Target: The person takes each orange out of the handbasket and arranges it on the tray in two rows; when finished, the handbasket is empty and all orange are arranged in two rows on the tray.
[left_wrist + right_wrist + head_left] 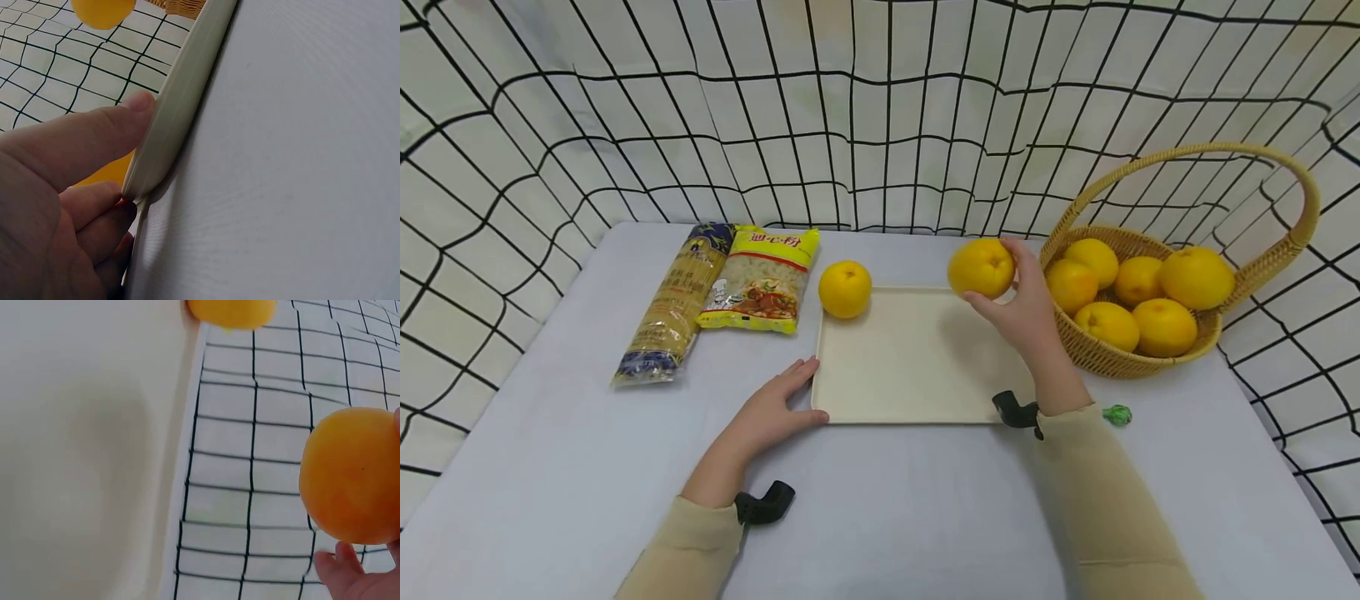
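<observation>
In the head view my right hand (1022,308) grips an orange (981,268) above the far right part of a cream rectangular tray (917,367). The right wrist view shows the same orange (353,478) close up, with fingertips (337,565) below it. A second orange (845,289) sits at the tray's far left corner. My left hand (775,404) lies at the tray's near left corner, thumb and fingers spread and touching the rim. That contact shows in the left wrist view, with the thumb (119,122) against the tray edge (181,106).
A handled wicker basket (1105,354) with several oranges (1165,327) stands at the right. Left of the tray lie a long pack of noodles (673,304) and a yellow food bag (760,282). A small green object (1117,415) is beside the right sleeve. Black wire mesh (887,158) surrounds the table.
</observation>
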`<state>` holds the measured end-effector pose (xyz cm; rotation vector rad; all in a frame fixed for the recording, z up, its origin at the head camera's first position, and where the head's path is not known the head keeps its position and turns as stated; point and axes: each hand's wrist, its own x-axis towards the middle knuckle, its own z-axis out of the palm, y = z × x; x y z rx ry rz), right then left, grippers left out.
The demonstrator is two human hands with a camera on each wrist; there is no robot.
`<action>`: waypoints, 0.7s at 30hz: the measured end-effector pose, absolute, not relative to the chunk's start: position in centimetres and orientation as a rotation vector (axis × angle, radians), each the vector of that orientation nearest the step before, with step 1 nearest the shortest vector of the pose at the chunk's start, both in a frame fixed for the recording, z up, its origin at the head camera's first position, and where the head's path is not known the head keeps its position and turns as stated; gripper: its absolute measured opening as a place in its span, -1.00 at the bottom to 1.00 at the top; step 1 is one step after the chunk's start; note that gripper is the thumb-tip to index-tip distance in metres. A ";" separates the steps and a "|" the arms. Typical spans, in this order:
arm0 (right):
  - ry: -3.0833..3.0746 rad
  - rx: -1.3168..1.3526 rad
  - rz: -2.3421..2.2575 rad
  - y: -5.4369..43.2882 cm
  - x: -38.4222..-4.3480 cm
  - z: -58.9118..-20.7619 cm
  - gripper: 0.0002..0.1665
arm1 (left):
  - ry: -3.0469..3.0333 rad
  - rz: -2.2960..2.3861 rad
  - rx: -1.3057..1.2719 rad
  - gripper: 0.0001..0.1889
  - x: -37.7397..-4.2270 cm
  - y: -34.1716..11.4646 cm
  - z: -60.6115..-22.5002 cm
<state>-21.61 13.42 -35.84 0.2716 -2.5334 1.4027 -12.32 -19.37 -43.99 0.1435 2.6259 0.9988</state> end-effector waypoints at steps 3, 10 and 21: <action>-2.554 0.312 1.503 11.9 -22.0 -36.5 -0.07 | 2.632 0.991 0.152 -0.10 -12.3 -19.5 -44.0; -2.648 0.392 1.592 8.5 -23.4 -37.8 -0.08 | 2.632 0.996 0.147 -0.10 -12.3 -19.6 -44.0; -2.815 0.324 1.568 5.7 -25.1 -39.6 -0.06 | 2.624 0.989 0.148 -0.10 -12.3 -19.4 -43.8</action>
